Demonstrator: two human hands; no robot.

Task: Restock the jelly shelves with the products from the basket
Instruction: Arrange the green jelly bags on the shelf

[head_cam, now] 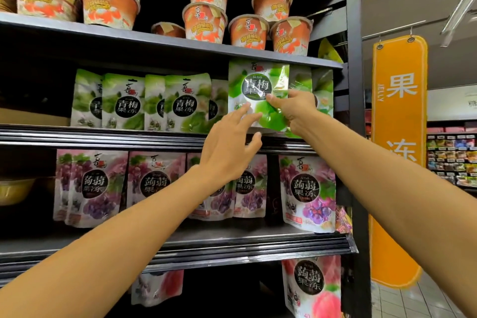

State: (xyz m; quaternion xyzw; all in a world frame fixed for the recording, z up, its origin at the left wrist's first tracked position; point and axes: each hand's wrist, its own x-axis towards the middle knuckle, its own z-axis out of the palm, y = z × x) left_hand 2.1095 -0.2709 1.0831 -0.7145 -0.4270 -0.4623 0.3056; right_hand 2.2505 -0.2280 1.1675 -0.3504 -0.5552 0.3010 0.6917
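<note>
Currently right hand (pixel 293 107) pinches green jelly pouch (pixel 255 77) between thumb and fingers, upright at right end of middle shelf (pixel 103 134), while left hand (pixel 228 148), fingers spread, touches its lower-left edge.

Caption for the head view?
Right hand pinches a glossy green jelly pouch at the dark shelf; left hand touches it.

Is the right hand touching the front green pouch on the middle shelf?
Touching: the head view shows the right hand pinching the green pouch at its lower right.

One head-worn camera faces the jelly shelves (pixel 103 137) from close by.
</note>
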